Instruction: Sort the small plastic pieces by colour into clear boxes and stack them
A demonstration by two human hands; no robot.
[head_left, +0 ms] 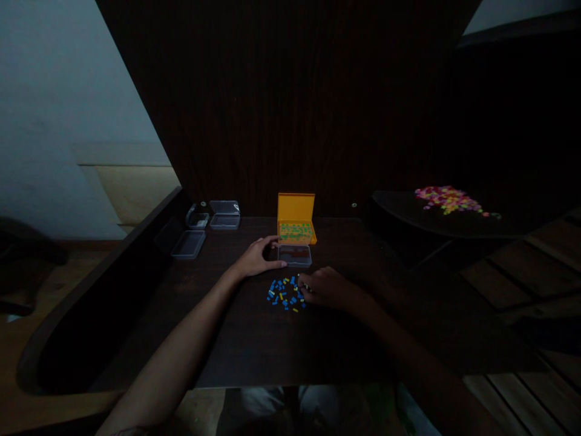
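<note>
My left hand (258, 258) has its thumb and fingers around the left end of a small clear plastic box (295, 263), thumb at the front corner and fingertips towards the back. Close in front of this box lies a loose spread of small blue and yellow pieces (281, 296) on the dark table. My right hand (325, 286) is at the right edge of that spread, its fingers curled and pinched together low over the pieces. What its fingertips hold, if anything, is too small and dark to make out. Behind the clear box stands an orange box (296, 209) with its lid raised, green pieces showing low in it.
Clear plastic boxes (225, 221) with raised lids stand at the back left, and another clear box (188, 244) is nearer the left side panel. On a dark shelf at the right lies a heap of pink, red and yellow pieces (449, 200). A dark panel (290, 109) rises behind the table.
</note>
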